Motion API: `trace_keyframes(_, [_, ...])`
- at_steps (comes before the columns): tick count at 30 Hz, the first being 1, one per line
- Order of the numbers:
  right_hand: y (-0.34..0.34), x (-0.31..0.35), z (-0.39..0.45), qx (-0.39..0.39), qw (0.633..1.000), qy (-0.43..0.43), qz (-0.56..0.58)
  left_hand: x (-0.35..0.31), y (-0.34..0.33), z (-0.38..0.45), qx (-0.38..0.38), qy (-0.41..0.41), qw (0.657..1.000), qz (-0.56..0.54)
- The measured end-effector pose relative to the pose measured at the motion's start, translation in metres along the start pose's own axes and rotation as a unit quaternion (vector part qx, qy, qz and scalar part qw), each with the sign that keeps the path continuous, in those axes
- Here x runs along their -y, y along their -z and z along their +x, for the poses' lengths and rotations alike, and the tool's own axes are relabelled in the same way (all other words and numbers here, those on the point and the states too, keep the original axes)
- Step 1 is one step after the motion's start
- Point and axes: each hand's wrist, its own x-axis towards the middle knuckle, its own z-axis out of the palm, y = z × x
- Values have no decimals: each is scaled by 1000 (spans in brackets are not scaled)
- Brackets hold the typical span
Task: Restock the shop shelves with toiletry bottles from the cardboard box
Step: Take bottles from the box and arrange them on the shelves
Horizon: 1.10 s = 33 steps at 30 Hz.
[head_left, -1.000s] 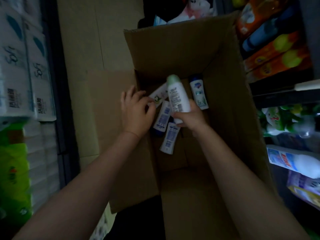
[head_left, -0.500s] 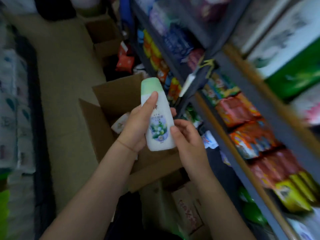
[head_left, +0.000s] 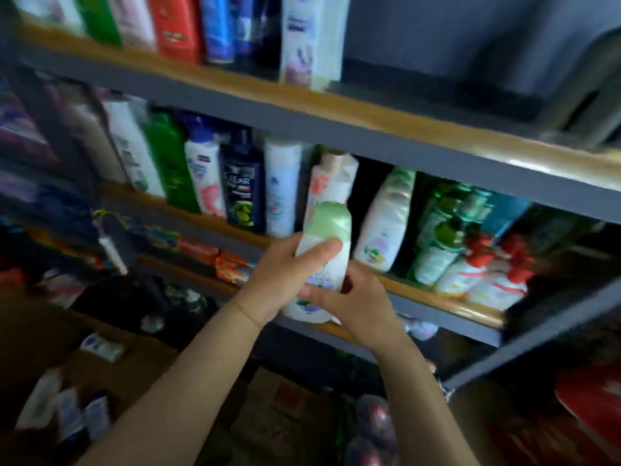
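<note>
- Shop shelving fills our view; the middle shelf (head_left: 420,294) already carries a row of bottles, with a dark gap (head_left: 364,196) in it.
- We hold the green-capped bottle (head_left: 322,257) upright just before that gap, left hand (head_left: 279,284) and right hand (head_left: 356,307) both with fingers wrapped round it.
- Still unplaced, we judge; more bottles (head_left: 67,415) lie in the cardboard box (head_left: 33,331) below.

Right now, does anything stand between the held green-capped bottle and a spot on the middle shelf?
Both hands, left hand and right hand, grip the green-capped bottle. A white bottle stands directly behind it; the dark gap just right looks open.
</note>
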Motion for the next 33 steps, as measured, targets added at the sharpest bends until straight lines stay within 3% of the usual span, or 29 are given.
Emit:
trace_keyframes(2, [26, -8, -10, -52, 999, 9, 8, -3, -27, 10, 31, -12, 999, -3])
trace_keyframes(5, [56, -24, -16, -154, 988, 9, -14, 6, -48, 31, 33, 38, 997, -52])
trace_keyframes(9, [79, -38, -11, -231, 972, 31, -40, 24, -62, 57, 50, 106, 993, 4])
trace_keyframes(12, [83, -39, -3, -241, 968, 47, -58, 34, -69, 67, 53, 111, 990, 74])
trace_keyframes(18, [81, -40, 12, -224, 971, 44, -77, 56, -57, 67, 40, 0, 960, 276])
trace_keyframes(28, [72, -57, 31, -232, 963, 4, -136, 65, -52, 67, 17, -73, 958, 277])
trace_keyframes(33, [69, -66, 41, -232, 960, -16, -158, 65, -52, 76, 18, -118, 936, 332])
